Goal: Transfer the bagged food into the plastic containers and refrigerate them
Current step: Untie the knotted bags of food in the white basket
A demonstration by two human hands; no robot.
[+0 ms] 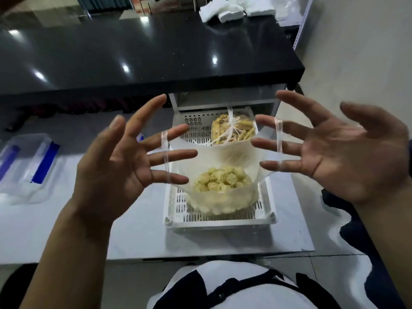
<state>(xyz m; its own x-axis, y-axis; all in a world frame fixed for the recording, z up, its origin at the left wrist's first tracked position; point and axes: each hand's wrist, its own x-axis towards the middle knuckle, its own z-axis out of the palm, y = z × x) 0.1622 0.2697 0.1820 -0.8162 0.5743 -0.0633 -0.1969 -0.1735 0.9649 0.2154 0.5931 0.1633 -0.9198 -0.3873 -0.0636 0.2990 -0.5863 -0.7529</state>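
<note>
— So, where is the bagged food right now?

— Hanging between both hands above the white slotted basket (220, 217). The clear plastic bag (223, 197) holds pale yellow round pieces (223, 179), and its mouth is stretched wide.

— How do the hands hold it?

— The left hand (111, 166) has its fingers spread and straight, with one handle loop (165, 152) strung across three of them. The right hand (334, 152) is the same, fingers splayed, with the other handle loop (279, 139) across its fingers. The hands are well apart, palms facing each other, neither curled around anything.

— Anything else in the basket?

— A second bag (231, 130), tied at the top, with yellow stick-shaped food, lies at the far end.

— And the containers?

— A clear plastic container with blue clips (29, 166) sits on the grey desk (133, 230), well to the left of the basket.

— What's behind?

— A glossy black counter (145, 52), with a heap of white plastic bags (225, 10) at its far right end.
</note>
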